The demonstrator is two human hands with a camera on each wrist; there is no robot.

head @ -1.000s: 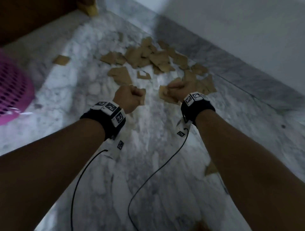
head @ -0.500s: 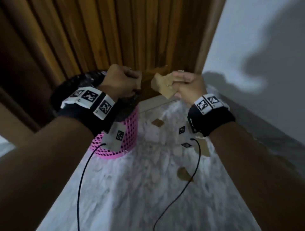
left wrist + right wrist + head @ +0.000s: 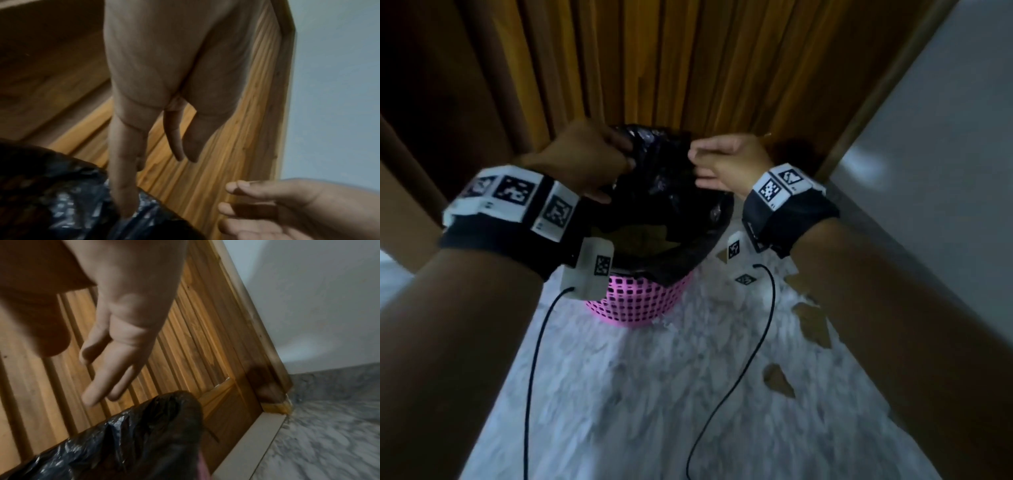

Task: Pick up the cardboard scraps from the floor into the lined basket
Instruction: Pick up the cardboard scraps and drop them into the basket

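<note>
A pink mesh basket (image 3: 640, 301) with a black plastic liner (image 3: 671, 192) stands on the marble floor against a wooden door. Brown cardboard pieces (image 3: 640, 236) lie inside the liner. My left hand (image 3: 619, 161) hovers over the basket's left rim, its fingers (image 3: 123, 186) hanging straight down to the liner (image 3: 61, 203), holding nothing. Over the right rim, my right hand (image 3: 697, 168) is spread with relaxed fingers (image 3: 115, 361) above the liner (image 3: 133, 443), also empty. Loose cardboard scraps (image 3: 813, 322) lie on the floor to the right of the basket, with another scrap (image 3: 777, 380) nearer me.
A slatted wooden door (image 3: 688, 68) rises right behind the basket, with its frame (image 3: 257, 337) at the right. A white wall (image 3: 945, 171) with a grey marble skirting (image 3: 329, 382) runs along the right. Wrist cables hang over the marble floor (image 3: 637, 394).
Half a second ago both hands gripped cardboard scraps beside the basket. Now both are over its mouth with fingers straightened and no scraps in them.
</note>
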